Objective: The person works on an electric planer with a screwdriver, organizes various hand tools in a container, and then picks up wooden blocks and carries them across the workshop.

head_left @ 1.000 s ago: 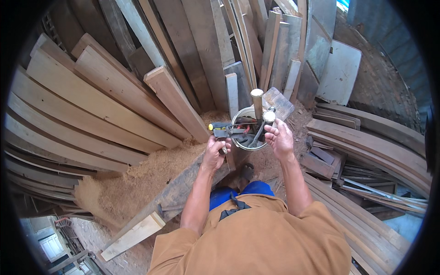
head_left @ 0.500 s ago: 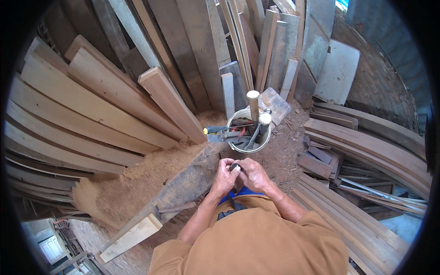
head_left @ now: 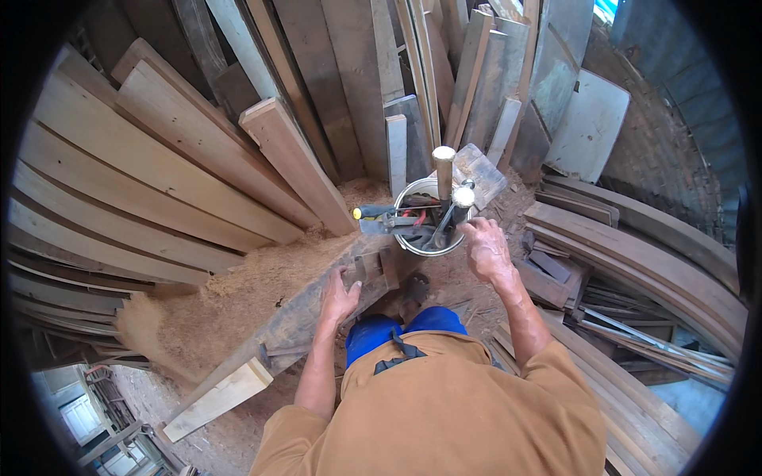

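A white bucket (head_left: 429, 252) holds several hand tools, among them a wooden-handled tool (head_left: 444, 170), a second pale-topped tool (head_left: 462, 198) and one with a yellow and black handle (head_left: 371, 213). At the bucket's right rim is my right hand (head_left: 486, 247), its fingers curled together; whether they grip the rim or a small thing is hidden. Lower left, my left hand (head_left: 340, 295) rests by a grey plank bench (head_left: 305, 317), thumb and fingers apart. Just beyond its fingers are small wooden pieces (head_left: 368, 268) on the bench.
Long boards (head_left: 190, 151) lean at the left over a heap of sawdust (head_left: 198, 305). Upright planks (head_left: 341, 87) line the back. Stacked timber (head_left: 635, 246) lies at the right. A pale offcut (head_left: 218, 401) sits at the bench's near end.
My hands were together in front of me, fingering a small dark thing. They have parted: the right went forward to the bucket, the left to the bench. The dark thing no longer shows.
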Available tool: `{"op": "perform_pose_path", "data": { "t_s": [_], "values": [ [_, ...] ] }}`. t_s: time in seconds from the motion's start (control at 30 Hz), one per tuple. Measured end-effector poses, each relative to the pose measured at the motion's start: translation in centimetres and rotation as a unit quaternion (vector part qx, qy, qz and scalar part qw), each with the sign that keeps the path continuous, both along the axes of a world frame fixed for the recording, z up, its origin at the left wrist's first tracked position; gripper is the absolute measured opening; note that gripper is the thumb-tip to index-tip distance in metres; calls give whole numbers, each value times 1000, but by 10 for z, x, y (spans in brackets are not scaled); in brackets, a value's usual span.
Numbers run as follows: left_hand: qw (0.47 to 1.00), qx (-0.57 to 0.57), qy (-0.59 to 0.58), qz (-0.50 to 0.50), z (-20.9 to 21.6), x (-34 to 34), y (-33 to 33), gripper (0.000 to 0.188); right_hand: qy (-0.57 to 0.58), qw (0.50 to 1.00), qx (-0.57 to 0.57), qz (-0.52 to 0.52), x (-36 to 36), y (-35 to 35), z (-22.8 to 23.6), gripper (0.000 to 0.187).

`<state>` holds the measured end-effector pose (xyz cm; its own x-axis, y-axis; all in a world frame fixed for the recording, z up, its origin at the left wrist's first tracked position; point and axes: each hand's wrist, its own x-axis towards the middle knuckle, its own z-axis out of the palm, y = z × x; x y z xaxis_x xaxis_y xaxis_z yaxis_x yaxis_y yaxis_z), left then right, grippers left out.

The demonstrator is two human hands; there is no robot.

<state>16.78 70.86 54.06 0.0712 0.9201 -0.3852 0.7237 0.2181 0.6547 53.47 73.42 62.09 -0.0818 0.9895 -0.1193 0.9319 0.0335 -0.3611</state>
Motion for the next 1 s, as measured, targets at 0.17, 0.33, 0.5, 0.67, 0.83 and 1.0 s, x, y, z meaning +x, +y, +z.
{"op": "perform_pose_path", "data": {
  "t_s": [0.17, 0.33, 0.5, 0.67, 0.83, 1.0],
  "values": [
    [992, -5, 110, -62, -8, 3, 4, 67, 23, 997, -30, -64, 7, -3, -8, 38],
    [984, -69, 124, -111, -21, 17, 12, 83, 57, 997, 6, -60, 4, -6, -4, 31],
    [990, -85, 96, -65, -31, 27, 11, 94, 73, 996, 25, -50, -3, -4, -7, 27],
    [991, -116, 66, -29, -26, 29, 9, 96, 93, 995, -17, 25, -23, 16, -15, 27],
    [994, -98, 47, -22, -39, 20, -5, 95, -11, 977, -200, 78, -59, 55, -23, 27],
    [992, -119, 38, 13, -31, 21, -11, 94, -74, 952, -296, 21, -66, 75, -46, 29]
  ]
}}
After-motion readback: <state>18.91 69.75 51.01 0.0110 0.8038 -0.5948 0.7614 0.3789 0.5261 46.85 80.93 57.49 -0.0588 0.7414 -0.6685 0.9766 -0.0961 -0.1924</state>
